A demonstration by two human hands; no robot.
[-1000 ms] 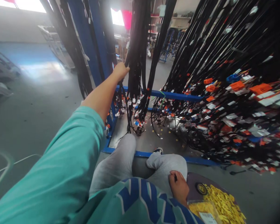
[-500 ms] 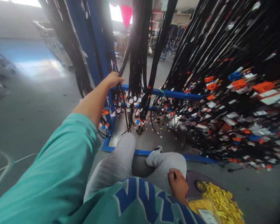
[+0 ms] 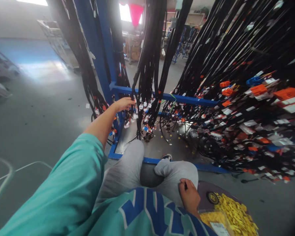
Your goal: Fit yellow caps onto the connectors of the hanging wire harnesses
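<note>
My left hand (image 3: 125,104) reaches forward to a black cable bundle (image 3: 135,82) that hangs in front of the blue rack bar; its fingertips are at the cables, and whether they grip is too small to tell. White and orange connectors (image 3: 144,105) dangle just right of it. My right hand (image 3: 189,195) rests curled on my right thigh, with a small dark thing at its fingers that I cannot make out. Beside it, a dark tray (image 3: 204,188) bears yellow pieces (image 3: 236,213) and a round black item (image 3: 212,197).
The blue frame (image 3: 127,89) stands before my knees with a metal base plate (image 3: 157,144). A dense mass of cables and connectors (image 3: 250,131) fills the right side. A white cart (image 3: 61,46) stands at the back left, and a pale hose (image 3: 5,180) lies on the floor.
My left hand has moved down and slightly right, and the cable bundle it was at now hangs beside the middle bundles. My right hand has stayed on the thigh.
</note>
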